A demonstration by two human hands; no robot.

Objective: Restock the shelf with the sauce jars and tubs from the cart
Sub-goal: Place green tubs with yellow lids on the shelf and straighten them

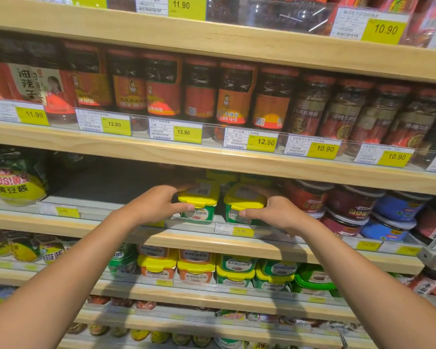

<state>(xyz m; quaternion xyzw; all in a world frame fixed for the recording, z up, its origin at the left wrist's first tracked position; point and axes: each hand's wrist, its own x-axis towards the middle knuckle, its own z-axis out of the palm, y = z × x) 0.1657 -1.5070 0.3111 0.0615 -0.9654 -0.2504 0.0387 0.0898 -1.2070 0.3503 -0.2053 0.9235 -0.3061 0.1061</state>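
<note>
Two green sauce tubs with yellow lids stand side by side at the front of the middle wooden shelf (126,226). My left hand (159,205) grips the left tub (198,206) from its left side, thumb across the front of the lid. My right hand (275,214) grips the right tub (242,205) from its right side, thumb on the lid's front edge. More yellow-lidded tubs sit behind them, partly hidden. The cart is out of view.
Left of the tubs the shelf holds a dark gap, then a yellow soybean-paste pouch (18,187). Red and blue round tubs (350,205) stand to the right. Chilli-oil jars (161,86) fill the shelf above; orange and green tubs (196,269) fill the one below.
</note>
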